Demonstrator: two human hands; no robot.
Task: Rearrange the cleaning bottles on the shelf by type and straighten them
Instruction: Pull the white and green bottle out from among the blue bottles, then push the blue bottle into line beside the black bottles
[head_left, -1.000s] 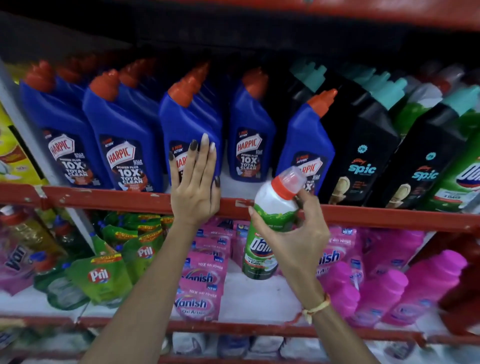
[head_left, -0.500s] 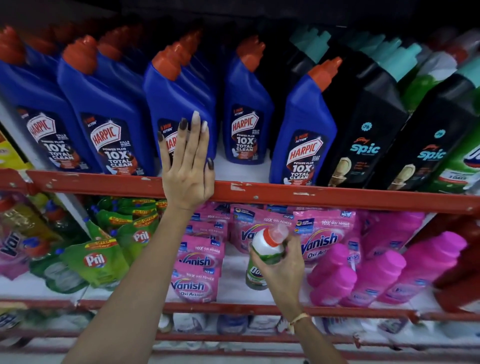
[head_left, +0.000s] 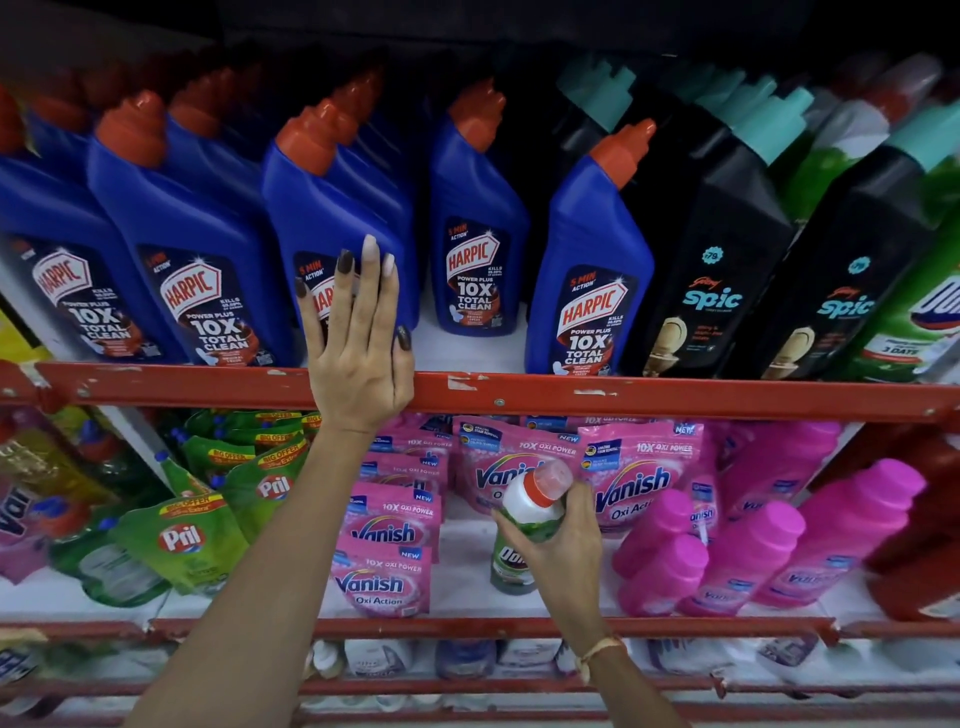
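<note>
Blue Harpic bottles (head_left: 208, 249) with orange caps fill the upper shelf's left and middle. One Harpic bottle (head_left: 589, 270) leans right against black Spic bottles (head_left: 722, 249) with teal caps. Green Domex bottles (head_left: 919, 312) stand at the far right. My left hand (head_left: 358, 343) lies flat, fingers together, against a Harpic bottle (head_left: 317, 208) and over the red shelf rail (head_left: 623, 397). My right hand (head_left: 558, 535) grips a small green-and-white Domex bottle (head_left: 511, 556) with a red-and-clear cap, held at the lower shelf in front of the Vanish pouches.
The lower shelf holds green Pril pouches (head_left: 182, 540) on the left, pink Vanish pouches (head_left: 384, 577) in the middle and pink Vanish bottles (head_left: 753, 551) lying on the right. Dark red bottles (head_left: 924, 551) sit at the far right. Another shelf (head_left: 467, 660) with white packs lies below.
My right hand has brought the small Domex bottle down from the upper rail's height to the lower shelf. My left hand stays on the Harpic bottle.
</note>
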